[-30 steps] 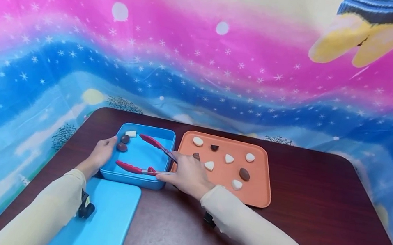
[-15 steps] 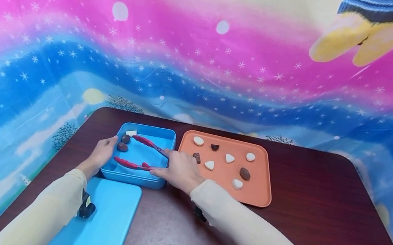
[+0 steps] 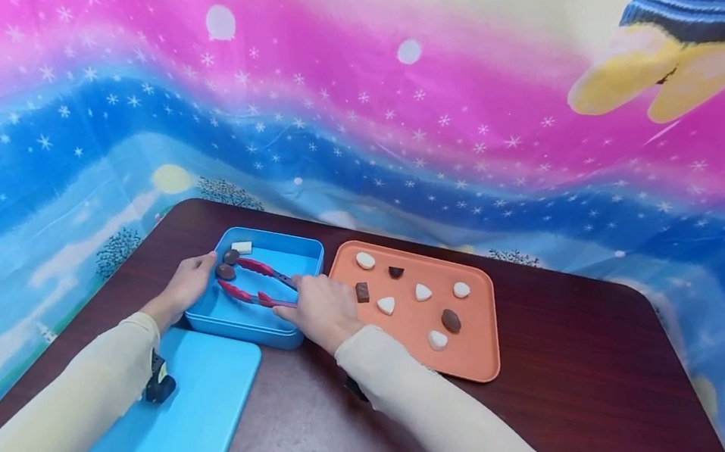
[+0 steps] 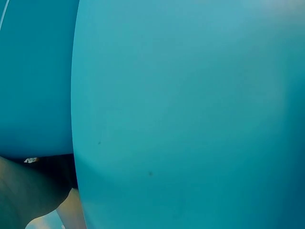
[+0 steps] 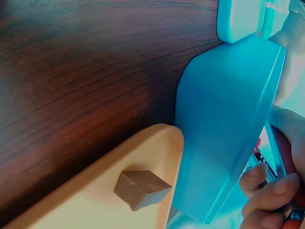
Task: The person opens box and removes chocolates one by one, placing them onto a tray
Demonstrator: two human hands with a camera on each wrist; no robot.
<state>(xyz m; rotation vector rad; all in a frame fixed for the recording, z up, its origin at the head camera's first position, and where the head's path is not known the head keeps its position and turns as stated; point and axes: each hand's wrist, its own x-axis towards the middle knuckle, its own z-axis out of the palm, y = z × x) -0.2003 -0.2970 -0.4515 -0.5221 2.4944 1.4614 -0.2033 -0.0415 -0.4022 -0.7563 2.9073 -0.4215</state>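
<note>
My right hand (image 3: pixel 327 309) grips red-tipped tongs (image 3: pixel 257 298) over the blue box (image 3: pixel 282 340). Their two tips stand apart, reaching to either side of a brown oval chocolate (image 3: pixel 226 271) by the box's left wall. Just behind that lie another dark round chocolate (image 3: pixel 231 257) and a white block-shaped piece (image 3: pixel 241 247). My left hand (image 3: pixel 189 281) holds the box at its left rim. In the right wrist view, curled fingers (image 5: pixel 274 193) wrap the tongs' handles beside the box's outer wall. The left wrist view is mostly filled by a blue lid (image 4: pixel 181 105).
To the right of the box lies an orange tray (image 3: pixel 482 360) with several white and brown pieces, among them a brown square chocolate (image 3: pixel 362 292) near its left edge. The blue lid lies in front of the box on the dark wooden table (image 3: pixel 578 361). A patterned cloth (image 3: pixel 373 143) hangs behind.
My right hand has moved left, carrying the tongs farther into the box to the brown chocolates. Their tips have drawn closer together. My left hand has stayed at the box.
</note>
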